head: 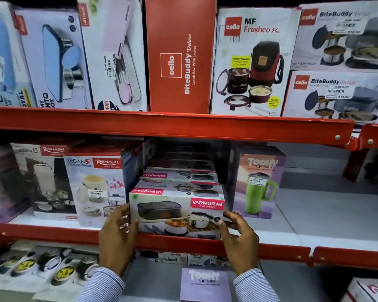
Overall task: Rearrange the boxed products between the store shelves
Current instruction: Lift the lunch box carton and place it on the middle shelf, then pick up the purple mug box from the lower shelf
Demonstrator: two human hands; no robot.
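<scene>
A white Varmora lunch-box carton (175,212) stands at the front edge of the middle shelf (52,233). My left hand (117,238) presses its left side and my right hand (238,238) grips its right side. Behind it, more Varmora cartons (179,177) are stacked deeper in the shelf. A Sedan Rishabh box (94,186) stands just to the left, a purple Toomy mug box (259,182) to the right.
The upper shelf (162,124) carries a red Cello BiteBuddy box (179,55), a Cello Freshco box (251,62) and stacked BiteBuddy boxes (340,62). Bare shelf surface (327,203) lies right of the mug box. Below sit a Toomy box (205,282) and lunch-box cartons (42,267).
</scene>
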